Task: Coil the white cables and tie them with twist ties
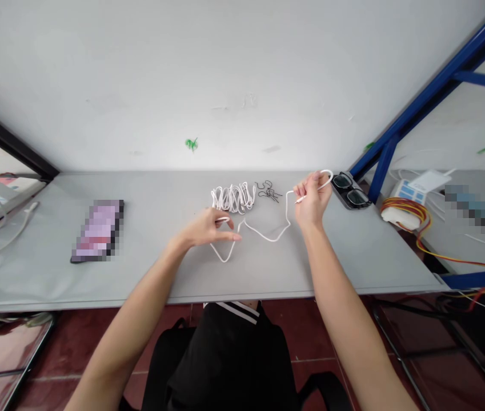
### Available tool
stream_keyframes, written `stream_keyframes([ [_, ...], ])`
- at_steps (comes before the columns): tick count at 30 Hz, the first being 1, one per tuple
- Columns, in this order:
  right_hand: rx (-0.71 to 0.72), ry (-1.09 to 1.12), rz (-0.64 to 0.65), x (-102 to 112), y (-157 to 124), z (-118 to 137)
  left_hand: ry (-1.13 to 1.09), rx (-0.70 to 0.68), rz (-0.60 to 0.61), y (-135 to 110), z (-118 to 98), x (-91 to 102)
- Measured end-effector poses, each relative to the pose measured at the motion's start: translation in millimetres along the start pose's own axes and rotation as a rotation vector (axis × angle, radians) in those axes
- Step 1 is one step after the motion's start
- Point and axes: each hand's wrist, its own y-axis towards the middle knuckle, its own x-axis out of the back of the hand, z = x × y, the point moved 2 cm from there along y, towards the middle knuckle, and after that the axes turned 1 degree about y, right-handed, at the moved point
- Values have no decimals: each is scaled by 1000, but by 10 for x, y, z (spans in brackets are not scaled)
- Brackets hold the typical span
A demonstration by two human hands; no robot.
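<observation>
A loose white cable (273,240) runs between my two hands above the grey table. My right hand (314,200) is closed round one end of it; a plug tip sticks out to the left, and a loop arches over the knuckles. Cable also passes through the curled fingers of my left hand (210,227), whose thumb stretches out to the right. A short bend hangs below that hand. Just beyond it lies a row of coiled white cables (233,197). Several thin black twist ties (268,190) sit in a small heap to their right.
A phone with a blurred screen (99,231) lies on the left of the table (139,279). Black-framed glasses (350,190) rest right of my right hand. Farther right are a yellow-red wire bundle (405,211) and a blue metal frame (385,162). A wall (233,85) closes the back.
</observation>
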Motion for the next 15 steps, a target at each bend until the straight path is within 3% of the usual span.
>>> stream_keyframes([
  [3,-4,-14,32,-13,-9,-6,49,-34,71,24,-49,-140],
  [5,-18,-15,61,-16,-12,-18,44,-45,48,36,-54,-170],
  [10,-79,-79,202,-22,-40,-47,50,3,-223,54,2,-14],
  [15,-61,-285,397,-85,-129,43,-48,47,-552,49,112,165],
])
